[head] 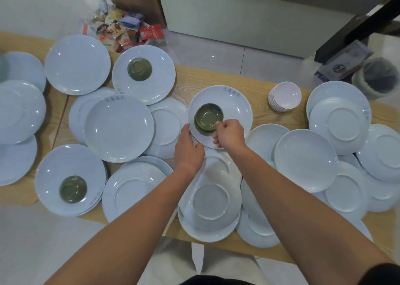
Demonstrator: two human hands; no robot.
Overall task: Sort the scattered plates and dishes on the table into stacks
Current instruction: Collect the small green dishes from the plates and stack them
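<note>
A small stack of nested green bowls (208,118) is seen upright on a white lettered plate (233,105) at the middle of the wooden table (194,77). The near rim of the top bowl is pinched between the thumb and curled fingers of the right hand (229,134). The left hand (188,148) is laid, back upward, at the near-left rim of the same plate; whether its fingers clasp the rim cannot be told. White plates are spread all around, many overlapping, some face down. A far green bowl (139,69) is set upside down on a far plate (160,79), and a near green bowl (73,189) rests on a near-left pile of plates (54,172). A stack of small white bowls (284,96) stands right of the lettered plate, apart from it. A lined waste bin (379,77) is seen on the floor beyond; its contents cannot be made out.
</note>
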